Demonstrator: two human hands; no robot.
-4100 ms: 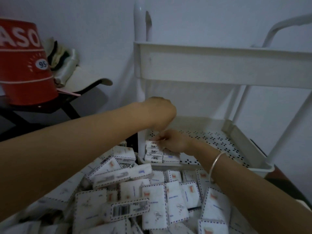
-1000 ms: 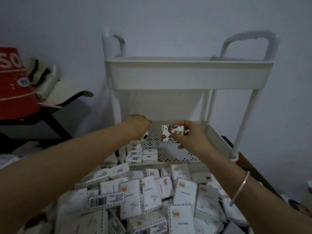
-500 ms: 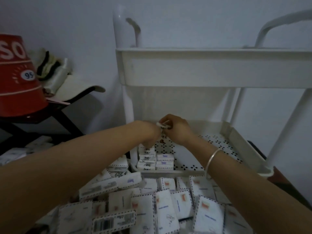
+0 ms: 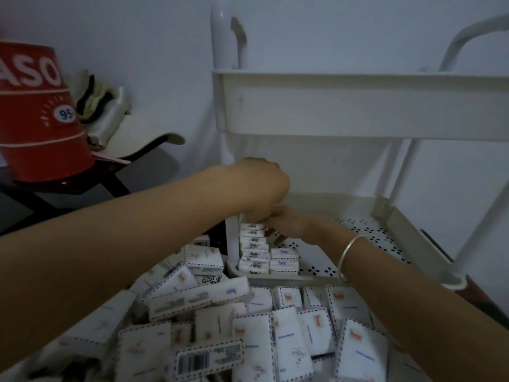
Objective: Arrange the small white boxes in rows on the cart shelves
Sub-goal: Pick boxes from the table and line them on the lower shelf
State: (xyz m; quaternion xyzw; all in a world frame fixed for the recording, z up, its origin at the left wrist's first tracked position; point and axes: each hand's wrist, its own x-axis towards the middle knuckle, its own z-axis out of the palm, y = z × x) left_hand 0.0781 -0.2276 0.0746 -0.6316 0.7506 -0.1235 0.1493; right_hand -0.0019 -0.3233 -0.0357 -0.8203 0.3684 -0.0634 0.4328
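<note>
The boxes [image 4: 254,253] that are put away stand in the front left corner of the lower shelf [image 4: 371,235] of the cart [image 4: 221,51]. One row of about five runs from the front rim toward the back, tight against the left side. A short row [image 4: 283,261] of two sits right beside it, touching it. The shelf floor is white with little dark holes.

The right hand [image 4: 289,220] reaches in low over the shelf, to the back end of the short row. Just under its fingers is a marked box [image 4: 274,235] with red-brown spots. I cannot tell if the hand grips it or only touches it. The left hand [image 4: 261,186] comes in from the left and hangs over the right hand. Its back is up and its fingers point down, out of sight, so I cannot tell if it holds anything.

Above them is the top shelf [image 4: 358,111], a deep white tray. Its inside does not show.

In front of the cart, under both arms, is a heap [image 4: 248,326] of loose boxes lying every which way. They are white with dashed edges and small orange and blue marks. A long box [image 4: 209,359] with a bar code lies on top near the front. What holds the heap does not show.

A bangle [image 4: 349,252] is on the right wrist. To the left, a red bucket [image 4: 35,111] with white letters sits on a dark chair [image 4: 110,186], with cloth [image 4: 102,106] behind it.
</note>
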